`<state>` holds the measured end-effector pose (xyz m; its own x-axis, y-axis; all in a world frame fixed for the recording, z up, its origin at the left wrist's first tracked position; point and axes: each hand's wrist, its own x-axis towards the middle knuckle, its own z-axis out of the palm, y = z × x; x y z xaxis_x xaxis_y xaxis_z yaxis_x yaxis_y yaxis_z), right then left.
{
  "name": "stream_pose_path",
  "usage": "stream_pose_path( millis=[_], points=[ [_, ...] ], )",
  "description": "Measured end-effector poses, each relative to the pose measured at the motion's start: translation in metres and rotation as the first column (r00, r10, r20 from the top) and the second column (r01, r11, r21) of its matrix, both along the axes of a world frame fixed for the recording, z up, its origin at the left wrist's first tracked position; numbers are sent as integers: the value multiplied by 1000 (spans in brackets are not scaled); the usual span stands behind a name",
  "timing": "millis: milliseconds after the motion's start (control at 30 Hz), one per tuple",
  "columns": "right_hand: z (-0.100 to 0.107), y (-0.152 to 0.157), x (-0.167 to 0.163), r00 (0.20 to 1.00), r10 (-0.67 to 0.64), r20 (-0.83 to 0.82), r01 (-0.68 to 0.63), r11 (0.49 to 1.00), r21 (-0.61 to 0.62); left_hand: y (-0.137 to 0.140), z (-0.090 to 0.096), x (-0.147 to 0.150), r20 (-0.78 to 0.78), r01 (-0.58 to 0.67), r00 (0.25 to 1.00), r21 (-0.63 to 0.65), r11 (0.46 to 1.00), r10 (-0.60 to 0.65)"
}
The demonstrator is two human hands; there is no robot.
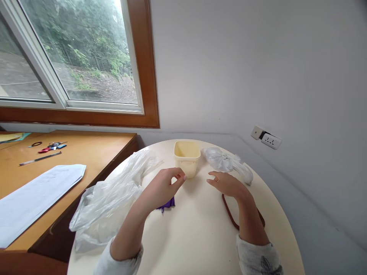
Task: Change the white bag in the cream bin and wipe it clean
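Observation:
My left hand (169,182) is just in front of a pale yellow plastic tub (188,166), its fingers loosely curved and the thumb close to the fingertips. Nothing shows in its grasp; whether it touches the tub I cannot tell. The tub stands upright, without a lid. To its right my right hand (225,183) hovers with fingers apart, holding nothing. A knotted white plastic bag (219,159) lies behind that hand. A brown cord loop (228,212) runs beneath the right wrist. Under my left hand, a folded purple thing (169,203) is partly hidden.
A large clear plastic bag (114,194) is crumpled along the left side of the round cream table (195,236). A wooden desk (94,147) adjoins on the left, bearing papers (43,194), a pen (40,158) and keys (54,146). Wall sockets (271,141) are at right.

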<state>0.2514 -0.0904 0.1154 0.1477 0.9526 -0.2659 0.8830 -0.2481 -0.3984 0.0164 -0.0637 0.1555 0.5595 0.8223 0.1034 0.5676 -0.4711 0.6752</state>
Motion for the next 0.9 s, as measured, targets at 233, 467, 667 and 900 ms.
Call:
stream_pose_path(
  millis=[233, 467, 667, 900],
  points=[
    [-55, 31, -42, 979, 157, 133, -165, 985, 52, 2, -4, -1, 48, -50, 998, 71, 996, 47],
    [-125, 33, -104, 934, 39, 355, -97, 984, 147, 9, -1, -13, 161, -140, 979, 83, 987, 126],
    [-146, 29, -102, 940, -8, 341, -80, 966, 245, 11, 1, -21, 173, -179, 971, 78, 981, 164],
    [-152, 27, -100, 945, -20, 325, -79, 954, 290, 22, -12, -29, 0, -141, 990, 82, 987, 142]
  ],
)
